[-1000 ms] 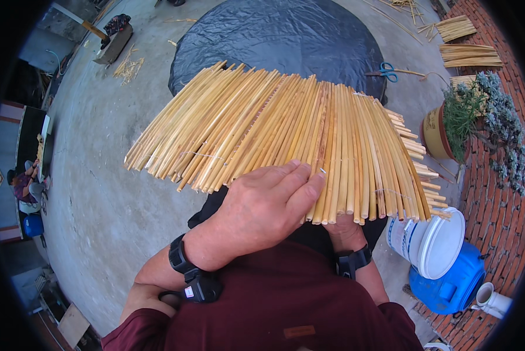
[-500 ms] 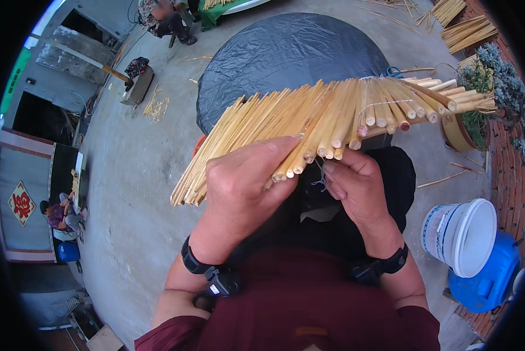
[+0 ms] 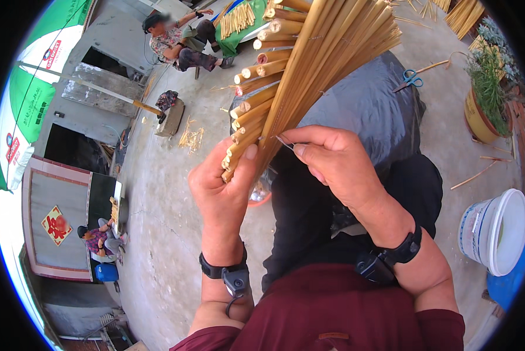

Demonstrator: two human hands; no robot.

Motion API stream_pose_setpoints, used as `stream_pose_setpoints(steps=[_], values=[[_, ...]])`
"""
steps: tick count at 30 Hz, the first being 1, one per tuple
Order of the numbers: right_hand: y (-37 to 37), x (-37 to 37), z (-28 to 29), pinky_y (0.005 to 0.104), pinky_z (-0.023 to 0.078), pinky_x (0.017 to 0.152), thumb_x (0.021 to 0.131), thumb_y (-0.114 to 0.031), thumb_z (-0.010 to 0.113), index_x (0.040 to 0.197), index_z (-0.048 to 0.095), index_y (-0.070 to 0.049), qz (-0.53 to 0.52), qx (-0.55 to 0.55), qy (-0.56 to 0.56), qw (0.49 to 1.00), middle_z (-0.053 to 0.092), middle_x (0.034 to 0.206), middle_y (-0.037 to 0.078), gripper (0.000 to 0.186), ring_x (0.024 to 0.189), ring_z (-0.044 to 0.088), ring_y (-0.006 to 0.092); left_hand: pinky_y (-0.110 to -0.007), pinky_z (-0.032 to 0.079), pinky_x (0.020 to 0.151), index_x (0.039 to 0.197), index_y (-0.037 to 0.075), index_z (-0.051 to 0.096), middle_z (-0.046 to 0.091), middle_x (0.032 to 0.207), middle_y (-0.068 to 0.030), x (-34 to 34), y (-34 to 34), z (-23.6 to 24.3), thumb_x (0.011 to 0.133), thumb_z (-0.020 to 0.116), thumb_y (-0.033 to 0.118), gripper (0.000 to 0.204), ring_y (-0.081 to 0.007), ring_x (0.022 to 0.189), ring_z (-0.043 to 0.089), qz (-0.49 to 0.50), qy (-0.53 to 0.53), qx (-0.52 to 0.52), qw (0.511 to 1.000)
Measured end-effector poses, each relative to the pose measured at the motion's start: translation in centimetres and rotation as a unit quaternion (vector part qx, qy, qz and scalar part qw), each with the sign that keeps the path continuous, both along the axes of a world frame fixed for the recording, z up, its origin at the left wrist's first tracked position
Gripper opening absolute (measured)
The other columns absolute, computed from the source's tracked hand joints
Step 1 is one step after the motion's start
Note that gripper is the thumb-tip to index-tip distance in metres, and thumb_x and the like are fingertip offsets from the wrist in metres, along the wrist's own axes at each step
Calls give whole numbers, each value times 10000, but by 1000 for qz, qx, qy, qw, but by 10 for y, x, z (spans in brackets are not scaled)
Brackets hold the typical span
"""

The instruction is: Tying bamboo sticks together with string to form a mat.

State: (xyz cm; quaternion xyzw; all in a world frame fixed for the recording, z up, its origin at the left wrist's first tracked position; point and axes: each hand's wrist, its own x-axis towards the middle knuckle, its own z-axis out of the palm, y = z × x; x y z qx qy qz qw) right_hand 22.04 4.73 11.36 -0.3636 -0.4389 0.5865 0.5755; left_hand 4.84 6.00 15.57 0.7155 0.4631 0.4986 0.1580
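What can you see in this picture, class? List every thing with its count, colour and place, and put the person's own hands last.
Bamboo strip mat: one, tan, held up in the middle, ends fanned out.
Thin needle or wire: one, metallic, at the right fingertips.
Sheet: one, dark grey, on the ground behind the mat.
Scissors: one, blue handles, by the sheet's far edge.
Potted plant: one, yellow pot, upper right.
Bucket: one, white, right.
Container: one, blue, under the bucket.
Other people: two, one upper left, one lower left, both seated.
Umbrella: one, green and white, left.
Left hand: grips the mat's ends.
Right hand: pinches the needle.
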Motion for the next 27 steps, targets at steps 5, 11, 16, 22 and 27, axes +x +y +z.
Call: stream_pose_setpoints(steps=[5,11,16,22,27], values=[[-20,9,-26,199,375,521,920,-54,586,1103,681,36,-1,-69,19,997,615,759,-6,226,590,474,34,-310,540,686,1017,21,698,713,861,-155,13,-22,-13,744,754,34,279,-258,755,712,-20,174,43,984],[-74,37,-151,269,531,783,934,-115,638,1299,512,-22,-146,20,-28,989,610,1177,79,396,976,612,142,-360,558,837,1105,-2,646,694,1063,-165,27,-52,-57,682,850,131,488,-317,939,695,-188,188,36,963],[-133,53,-183,434,459,1013,929,-87,616,1388,422,-48,-17,26,-430,902,525,1322,119,499,1229,528,265,-374,565,792,1083,12,645,670,1061,-155,21,-55,-75,643,824,79,479,-323,957,678,-220,191,-22,957],[-147,67,-190,450,475,955,915,-47,508,1321,500,-58,110,184,-729,650,547,1251,203,405,1160,543,382,-380,569,753,1047,12,661,676,1007,-128,28,-54,-88,640,785,82,432,-309,924,686,-244,218,30,945],[-148,71,-193,451,476,948,916,-48,506,1312,505,-55,117,89,-643,752,549,1246,203,396,1156,544,381,-371,577,776,1032,5,665,685,1015,-126,29,-51,-84,642,749,81,406,-301,950,693,-253,251,36,934]])
